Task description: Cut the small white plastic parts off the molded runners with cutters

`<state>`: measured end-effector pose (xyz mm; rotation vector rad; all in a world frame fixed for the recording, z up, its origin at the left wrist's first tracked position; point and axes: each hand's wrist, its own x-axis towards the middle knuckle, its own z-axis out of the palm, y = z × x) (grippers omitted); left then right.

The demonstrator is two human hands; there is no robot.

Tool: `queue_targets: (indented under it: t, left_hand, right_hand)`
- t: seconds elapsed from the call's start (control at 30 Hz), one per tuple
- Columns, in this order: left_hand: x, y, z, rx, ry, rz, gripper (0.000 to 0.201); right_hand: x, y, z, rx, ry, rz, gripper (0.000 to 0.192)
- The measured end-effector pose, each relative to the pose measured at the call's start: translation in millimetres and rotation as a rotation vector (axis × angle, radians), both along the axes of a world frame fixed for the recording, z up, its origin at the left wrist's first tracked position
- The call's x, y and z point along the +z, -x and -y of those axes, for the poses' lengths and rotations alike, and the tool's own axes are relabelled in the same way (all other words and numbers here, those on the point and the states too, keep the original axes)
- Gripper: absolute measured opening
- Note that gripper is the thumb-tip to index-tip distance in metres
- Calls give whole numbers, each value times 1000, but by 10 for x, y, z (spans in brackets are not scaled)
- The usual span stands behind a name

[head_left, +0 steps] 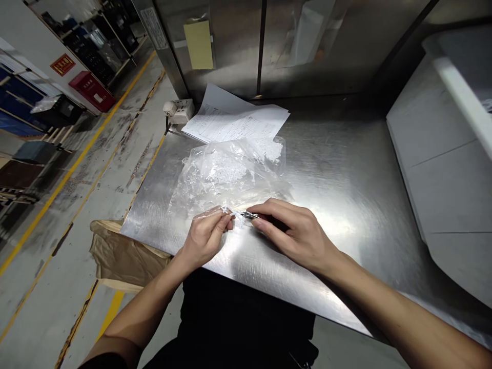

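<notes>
My left hand [207,237] pinches a small clear plastic part [225,210] between its fingertips, just above the steel table [346,169]. My right hand [295,230] grips a small dark metal tool [249,215], perhaps cutters or tweezers, with its tip pointed at that part. Both hands meet near the front edge of a crumpled clear plastic bag [230,171] that holds several small whitish pieces.
Printed paper sheets [234,120] lie behind the bag, with a white power socket [180,110] at the table's back left corner. A grey-white machine housing [442,154] fills the right side. A brown paper-lined box [123,256] stands on the floor at the table's left front corner.
</notes>
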<state>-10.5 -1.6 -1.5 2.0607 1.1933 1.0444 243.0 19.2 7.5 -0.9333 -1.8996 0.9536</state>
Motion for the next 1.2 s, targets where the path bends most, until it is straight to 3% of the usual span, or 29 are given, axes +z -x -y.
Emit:
queue_targets:
  t: [0.63, 1.2]
  left_hand:
    - [-16, -26, 4, 56, 8, 54, 29]
    - [25, -51, -11, 44, -52, 5, 31]
  right_hand:
    - [20, 40, 63, -124, 235, -71, 18]
    - [69, 42, 88, -11, 230, -123, 17]
